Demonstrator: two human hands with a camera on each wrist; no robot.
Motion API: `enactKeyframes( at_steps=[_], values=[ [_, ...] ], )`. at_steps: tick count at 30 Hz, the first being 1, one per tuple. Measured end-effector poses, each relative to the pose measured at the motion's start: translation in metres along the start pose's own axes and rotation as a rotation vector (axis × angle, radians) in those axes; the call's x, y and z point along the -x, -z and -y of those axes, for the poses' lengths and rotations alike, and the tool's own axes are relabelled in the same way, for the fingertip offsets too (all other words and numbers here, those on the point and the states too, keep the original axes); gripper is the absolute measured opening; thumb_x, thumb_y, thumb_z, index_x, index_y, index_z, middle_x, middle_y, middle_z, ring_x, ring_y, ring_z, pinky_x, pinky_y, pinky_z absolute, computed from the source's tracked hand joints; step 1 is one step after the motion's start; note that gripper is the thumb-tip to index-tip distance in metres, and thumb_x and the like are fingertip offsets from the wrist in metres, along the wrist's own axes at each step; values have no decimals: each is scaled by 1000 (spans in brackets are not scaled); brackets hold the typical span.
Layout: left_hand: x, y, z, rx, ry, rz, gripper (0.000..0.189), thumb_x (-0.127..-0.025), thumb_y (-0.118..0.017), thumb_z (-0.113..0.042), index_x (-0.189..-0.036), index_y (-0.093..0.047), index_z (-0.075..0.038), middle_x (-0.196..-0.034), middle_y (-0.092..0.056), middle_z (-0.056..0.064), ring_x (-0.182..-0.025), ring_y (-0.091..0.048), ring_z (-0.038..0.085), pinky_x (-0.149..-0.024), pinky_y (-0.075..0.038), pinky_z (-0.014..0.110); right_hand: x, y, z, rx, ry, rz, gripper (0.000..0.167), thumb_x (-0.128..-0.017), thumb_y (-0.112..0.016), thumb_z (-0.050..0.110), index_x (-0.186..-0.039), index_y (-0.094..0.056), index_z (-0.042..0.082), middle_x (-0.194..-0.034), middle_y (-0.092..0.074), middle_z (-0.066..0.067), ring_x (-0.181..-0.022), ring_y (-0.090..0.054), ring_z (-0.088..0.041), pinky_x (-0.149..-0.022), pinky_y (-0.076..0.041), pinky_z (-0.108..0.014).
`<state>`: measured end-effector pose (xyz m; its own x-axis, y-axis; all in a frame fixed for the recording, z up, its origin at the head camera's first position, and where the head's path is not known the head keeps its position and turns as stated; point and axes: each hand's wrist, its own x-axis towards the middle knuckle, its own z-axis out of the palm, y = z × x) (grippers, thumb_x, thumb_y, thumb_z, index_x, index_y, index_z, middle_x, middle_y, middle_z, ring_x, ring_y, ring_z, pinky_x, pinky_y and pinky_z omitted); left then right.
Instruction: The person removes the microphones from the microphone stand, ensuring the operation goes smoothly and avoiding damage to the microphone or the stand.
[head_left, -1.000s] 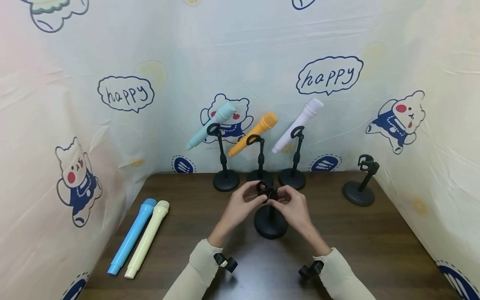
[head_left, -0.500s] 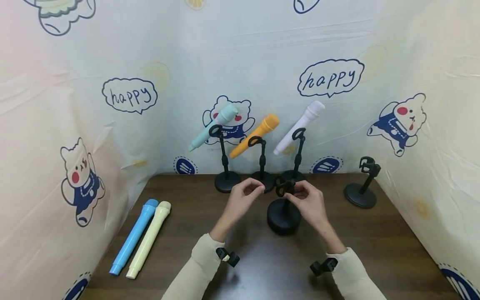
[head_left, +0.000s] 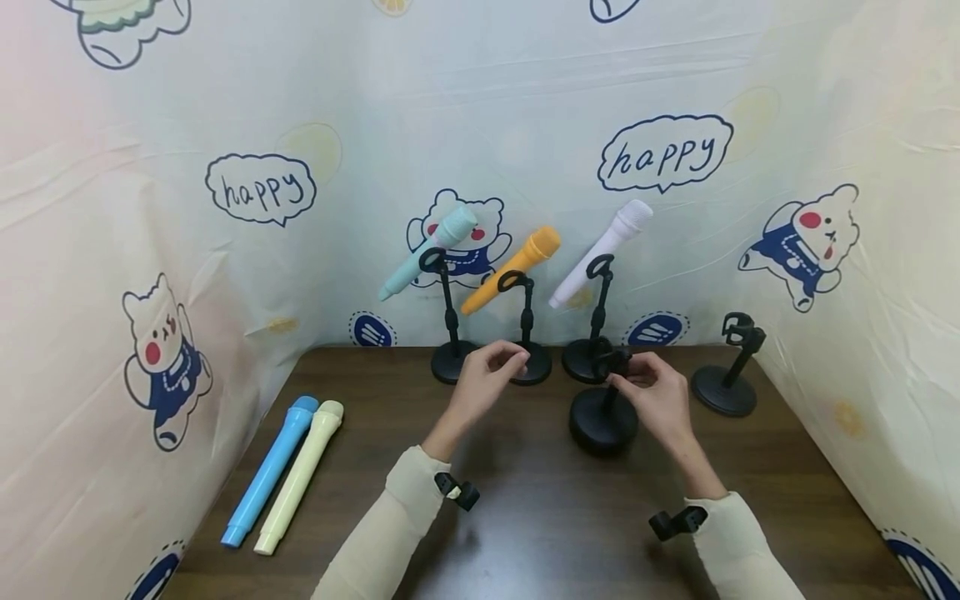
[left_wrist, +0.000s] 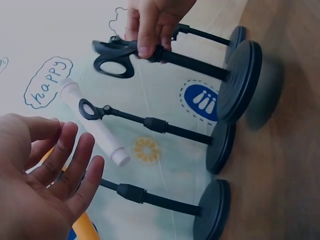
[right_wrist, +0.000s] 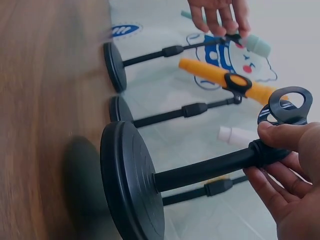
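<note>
My right hand (head_left: 662,398) pinches a short black microphone stand (head_left: 602,425) near the top of its pole, just below the clip. Its round base (right_wrist: 131,182) is raised a little off the table, with a shadow beneath it. My left hand (head_left: 483,382) holds nothing; its fingers are loosely bent, thumb near the index finger. Behind the hands, three black stands hold tilted microphones: a mint one (head_left: 427,254), an orange one (head_left: 512,271) and a lilac one (head_left: 600,254). Another stand (head_left: 723,390), its clip without a microphone, is at the right.
A blue microphone (head_left: 272,471) and a pale yellow microphone (head_left: 300,475) lie side by side at the left of the brown wooden table (head_left: 540,533). A patterned cloth (head_left: 480,100) hangs close behind the stands and along both sides.
My left hand has let go of the short stand. My right hand has carried the stand rightward across the table, towards the stand at the right.
</note>
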<state>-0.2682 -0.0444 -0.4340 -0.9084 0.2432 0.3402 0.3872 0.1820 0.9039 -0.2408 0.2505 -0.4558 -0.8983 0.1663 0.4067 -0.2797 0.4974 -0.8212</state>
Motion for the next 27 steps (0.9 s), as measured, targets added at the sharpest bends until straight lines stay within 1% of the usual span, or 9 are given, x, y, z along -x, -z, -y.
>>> enactKeyframes(
  at_steps=[2,4,8,11,14,18,24,27],
  values=[
    [-5,0,-1,-13,-2,-6,20,-107,-67,-30,-111,-77,-13,-97,-76,9,-95,-73,34,-80,-59,24,-2,5,-4,7,5,-17,27,-88,-88,8,-108,-73,-1,-101,-77,-22,-80,-64,10,-74,-54,-5],
    [-10,-1,-2,-22,-5,-5,19,-107,-66,-29,-112,-77,-13,-97,-76,8,-96,-73,34,-81,-60,25,-5,9,-8,20,6,-28,27,-88,-88,8,-108,-73,-1,-102,-77,-23,-80,-64,11,-74,-53,-4],
    [-22,-4,-3,-57,-26,-5,18,-108,-66,-28,-112,-76,-14,-96,-76,5,-90,-71,20,-80,-59,26,-9,19,-13,64,-4,-38,28,-90,-86,11,-111,-72,-1,-105,-77,-23,-82,-61,15,-73,-52,-3],
    [-30,-7,-5,-71,-38,-4,18,-108,-65,-27,-113,-75,-13,-95,-76,5,-88,-69,15,-78,-58,26,-13,25,-17,92,-19,-33,29,-92,-84,13,-114,-71,-1,-109,-76,-22,-83,-60,16,-73,-51,-3],
    [-37,-9,-6,-76,-43,-5,17,-109,-65,-25,-113,-75,-12,-95,-75,5,-87,-69,14,-79,-58,26,-18,30,-22,116,-36,-43,30,-93,-84,14,-115,-71,-1,-111,-76,-22,-83,-59,16,-73,-50,-2],
    [-46,-12,-7,-64,-41,1,17,-109,-64,-24,-114,-74,-11,-96,-75,6,-89,-70,18,-80,-60,27,-25,35,-26,144,-64,-66,31,-93,-84,14,-116,-71,-2,-112,-76,-24,-82,-57,15,-71,-48,0],
    [-61,-16,-6,-63,-24,10,18,-109,-63,-24,-114,-73,-10,-98,-75,10,-94,-73,33,-78,-59,27,-34,43,-34,143,-88,-75,33,-94,-82,16,-119,-70,-2,-114,-76,-26,-80,-56,19,-71,-47,0],
    [-68,-18,-5,-82,-23,10,17,-109,-63,-23,-114,-72,-10,-99,-75,10,-94,-73,32,-78,-59,27,-38,48,-37,148,-105,-70,35,-94,-82,17,-121,-70,-3,-115,-76,-26,-80,-55,21,-71,-46,1]
  ],
)
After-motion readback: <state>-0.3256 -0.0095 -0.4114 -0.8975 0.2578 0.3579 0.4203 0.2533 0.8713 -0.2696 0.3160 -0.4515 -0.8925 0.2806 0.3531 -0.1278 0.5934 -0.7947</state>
